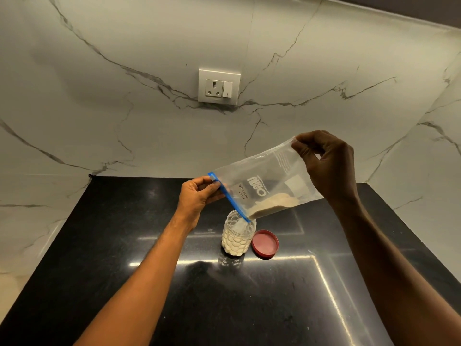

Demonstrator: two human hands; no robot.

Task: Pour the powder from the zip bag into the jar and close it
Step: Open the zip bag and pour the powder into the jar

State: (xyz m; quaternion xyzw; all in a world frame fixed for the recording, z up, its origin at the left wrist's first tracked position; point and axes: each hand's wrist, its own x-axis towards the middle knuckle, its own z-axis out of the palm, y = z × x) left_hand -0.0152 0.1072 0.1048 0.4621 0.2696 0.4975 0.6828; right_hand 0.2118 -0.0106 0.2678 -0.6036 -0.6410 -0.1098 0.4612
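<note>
A clear zip bag (264,178) with a blue zip strip hangs tilted over the jar, mouth down to the left. My left hand (199,196) pinches the blue strip at the bag's upper mouth corner. My right hand (326,163) holds the bag's raised bottom corner. Pale powder (272,204) lies gathered along the bag's low edge, at the mouth just above the jar. The clear dimpled jar (237,237) stands upright and open on the black counter, part filled with powder. Its red lid (265,243) lies flat just right of the jar.
The black glossy counter (224,295) runs from the marble back wall toward me, with marble walls on the left and right too. A white socket with a switch (219,86) sits on the back wall above the jar.
</note>
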